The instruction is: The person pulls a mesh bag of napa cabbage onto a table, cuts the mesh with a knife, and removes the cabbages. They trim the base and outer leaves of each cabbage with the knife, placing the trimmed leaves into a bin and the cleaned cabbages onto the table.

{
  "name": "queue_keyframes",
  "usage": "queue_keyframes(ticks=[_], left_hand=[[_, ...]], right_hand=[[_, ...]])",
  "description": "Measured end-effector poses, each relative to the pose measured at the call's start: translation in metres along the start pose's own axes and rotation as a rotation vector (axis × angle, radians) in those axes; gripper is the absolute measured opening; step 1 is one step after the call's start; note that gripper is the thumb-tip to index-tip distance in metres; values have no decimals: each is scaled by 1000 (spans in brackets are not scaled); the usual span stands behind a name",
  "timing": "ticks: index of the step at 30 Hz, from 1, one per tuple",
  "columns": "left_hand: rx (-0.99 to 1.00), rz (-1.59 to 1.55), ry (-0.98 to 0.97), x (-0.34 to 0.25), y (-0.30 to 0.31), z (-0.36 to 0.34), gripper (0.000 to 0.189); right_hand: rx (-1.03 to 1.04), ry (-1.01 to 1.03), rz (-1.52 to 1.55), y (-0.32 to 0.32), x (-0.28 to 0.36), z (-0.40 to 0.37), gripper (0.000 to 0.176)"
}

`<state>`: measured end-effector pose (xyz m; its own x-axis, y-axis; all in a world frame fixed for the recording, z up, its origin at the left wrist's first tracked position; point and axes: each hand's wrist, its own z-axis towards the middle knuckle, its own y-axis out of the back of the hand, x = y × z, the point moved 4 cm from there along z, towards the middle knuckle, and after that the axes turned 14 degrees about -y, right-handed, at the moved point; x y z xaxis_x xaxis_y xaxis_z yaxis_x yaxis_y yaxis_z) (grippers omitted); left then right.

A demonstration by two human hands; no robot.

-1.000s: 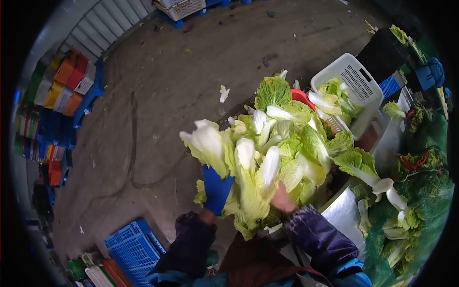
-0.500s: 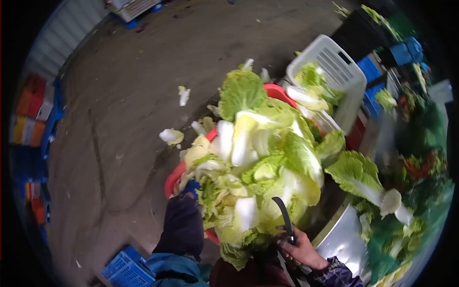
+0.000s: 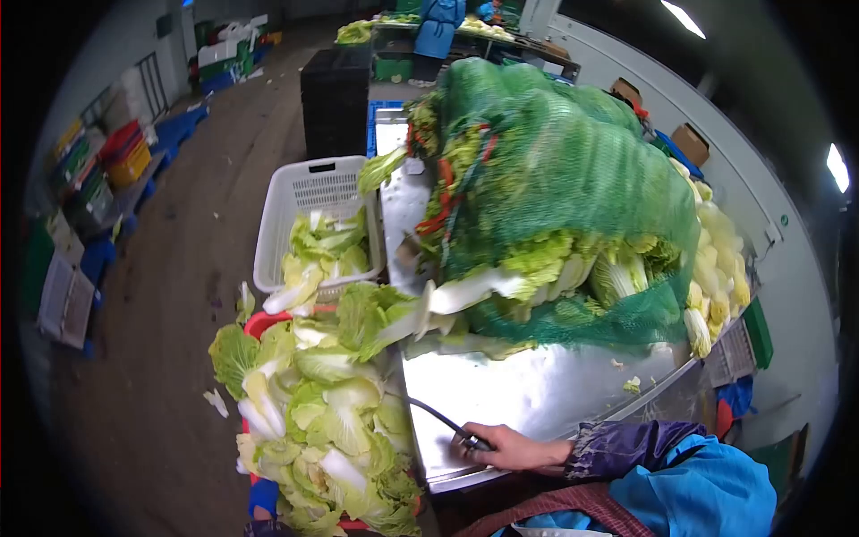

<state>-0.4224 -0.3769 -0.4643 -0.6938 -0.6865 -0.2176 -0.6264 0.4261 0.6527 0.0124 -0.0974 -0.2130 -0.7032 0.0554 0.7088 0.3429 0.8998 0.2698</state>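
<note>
I've got the right hand (image 3: 512,447) low on the steel table (image 3: 537,394), fingers wrapped tight round the handle of a knife (image 3: 438,421); the dark blade curves up and left, its tip near the table's left edge; the hand rests on the metal close to the front lip.

Left hand (image 3: 262,498) is down at the bottom, in a blue glove, tucked against the underside of the heap of cabbage leaves (image 3: 322,412); only a scrap of glove shows, so I can't tell whether those fingers are closed or spread.

The heap spills over a red tub (image 3: 258,324) just beside the table; pale ribs and green frills point every way.

Behind the tub stands a white basket (image 3: 309,192) with more leaves in it; on the table sits a big green net sack (image 3: 573,170) stuffed with cabbages, stalk ends facing me; loose yellow cabbages (image 3: 716,268) lie past it on the right; black crates (image 3: 335,85) are stacked further back; a person in blue (image 3: 437,27) stands at the far end.
</note>
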Motion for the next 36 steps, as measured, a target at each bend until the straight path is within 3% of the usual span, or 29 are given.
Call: queue_keyframes(ticks=[1,2,3,5,7,9,12,15,17,19,21,23,24,27,28,29,31,32,36], left_hand=[[-79,-25,1,-28,32,-16,49],[-202,-83,-27,-60,61,-30,49],[-334,-175,-87,-97,88,-47,50],[-854,-540,-561,-177,117,-53,20],[-851,-808,-784,-292,138,-74,19],[-669,-1043,-894,-409,147,-113,20],[-383,-1098,-1023,-537,136,-139,28],[-179,-1133,-1078,-634,124,-155,39],[-168,-1066,-1148,-670,119,-135,47],[-145,-1030,-1030,-696,119,-116,51],[-264,-985,-969,-706,121,-88,48],[-975,-405,-1259,-709,139,-74,43],[-1156,-188,-1196,-716,146,-94,37],[-1275,-257,-1085,-731,181,-130,35],[-1223,-376,-1120,-735,199,-137,32],[-1225,-373,-1109,-740,208,-136,32],[-1234,-408,-1363,-753,223,-134,33],[-1221,-416,-1242,-749,219,-130,36],[-1126,-557,-1275,-746,170,-131,42]], right_hand=[[-12,-73,48,13,-7,-11,33],[-115,73,5,30,-20,-19,30],[-137,37,54,47,-29,-29,31],[-232,66,143,84,-49,-45,31],[-394,167,167,125,-65,-60,31],[-556,202,107,165,-83,-70,29],[-509,212,513,209,-102,-84,28],[-493,206,694,239,-120,-98,27],[-494,214,710,257,-132,-104,27],[-528,259,729,277,-143,-102,27],[-509,235,768,294,-148,-96,25],[-875,441,366,320,-145,-89,22],[-955,402,327,331,-129,-98,18],[-1207,599,265,381,-94,-84,17],[-1247,687,226,394,-73,-83,20],[-1237,687,229,401,-58,-84,20],[-1133,451,267,415,-37,-81,22],[-1113,492,261,415,-40,-78,24],[-1264,564,104,378,-67,-80,23]])
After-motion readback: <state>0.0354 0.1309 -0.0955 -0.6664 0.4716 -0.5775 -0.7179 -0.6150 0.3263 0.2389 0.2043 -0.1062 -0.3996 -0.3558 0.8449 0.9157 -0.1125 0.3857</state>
